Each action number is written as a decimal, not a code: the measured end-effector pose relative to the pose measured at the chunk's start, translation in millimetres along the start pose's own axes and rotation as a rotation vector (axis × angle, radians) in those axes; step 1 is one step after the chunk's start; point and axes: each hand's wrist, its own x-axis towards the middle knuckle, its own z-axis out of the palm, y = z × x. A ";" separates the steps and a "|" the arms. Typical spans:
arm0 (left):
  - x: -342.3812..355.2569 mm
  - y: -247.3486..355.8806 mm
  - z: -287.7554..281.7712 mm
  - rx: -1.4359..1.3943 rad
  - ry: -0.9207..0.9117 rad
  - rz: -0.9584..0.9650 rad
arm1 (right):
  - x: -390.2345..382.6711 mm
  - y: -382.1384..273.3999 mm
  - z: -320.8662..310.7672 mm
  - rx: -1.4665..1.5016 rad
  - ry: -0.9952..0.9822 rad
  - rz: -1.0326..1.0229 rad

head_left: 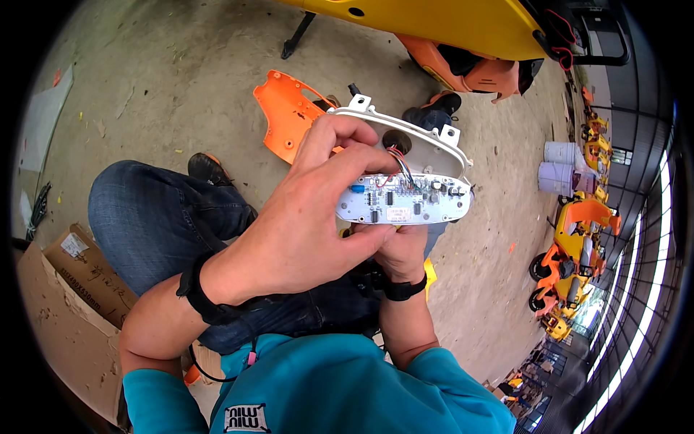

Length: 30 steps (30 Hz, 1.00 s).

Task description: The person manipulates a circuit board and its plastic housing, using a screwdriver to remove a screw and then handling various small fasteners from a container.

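Observation:
A white circuit board (391,209) with rounded ends lies component side up in front of me. Thin red, white and dark wires (401,160) run from its top edge into an oval white plastic housing (450,157), tilted open behind it. My left hand (289,206) closes round the board's left end, thumb along the near edge. Its curled upper fingers reach over the wires and the housing's left rim. My right hand (405,249) is closed under the board's near edge; its fingers are largely hidden, and what it holds cannot be made out.
Beyond my left hand lies an orange plastic cover (285,123) on the concrete floor. A yellow and orange vehicle (434,25) stands ahead. Cardboard boxes (90,271) are at left. Paint-type buckets (558,166) and several orange and yellow scooters (575,246) stand to the right.

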 end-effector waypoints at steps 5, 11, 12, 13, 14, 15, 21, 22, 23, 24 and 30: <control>0.8 -1.1 -0.2 0.026 0.018 0.035 | 3.8 -2.0 4.6 -0.083 0.030 -0.010; 3.2 0.9 -3.7 0.099 0.037 0.093 | 4.2 -4.0 1.0 -0.276 0.018 0.004; 3.3 0.7 -4.2 0.104 0.042 0.096 | 4.2 -4.7 0.3 -0.337 0.018 0.009; 3.3 0.6 -4.5 0.109 0.047 0.098 | 3.3 -4.9 0.4 -0.329 0.029 0.034; 3.2 0.7 -4.6 0.116 0.049 0.103 | 2.9 -4.4 -0.1 -0.323 0.039 0.052; 3.4 1.0 -4.7 0.124 0.050 0.110 | 2.8 -4.0 -0.5 -0.316 0.049 0.068; 3.6 1.1 -5.1 0.144 0.059 0.128 | -0.2 -2.2 -2.1 -0.257 0.101 0.046; 3.7 0.9 -5.2 0.142 0.059 0.127 | -0.7 -1.8 -2.1 -0.244 0.109 0.014; 4.0 1.0 -4.9 0.143 0.062 0.133 | -2.6 -4.7 -3.5 -0.241 0.138 0.043; 4.1 1.2 -4.8 0.145 0.064 0.139 | -3.3 -6.1 -5.7 -0.233 0.161 0.035; 4.8 0.3 -4.5 0.163 0.062 0.175 | -8.5 -18.7 -25.5 -0.170 0.266 0.037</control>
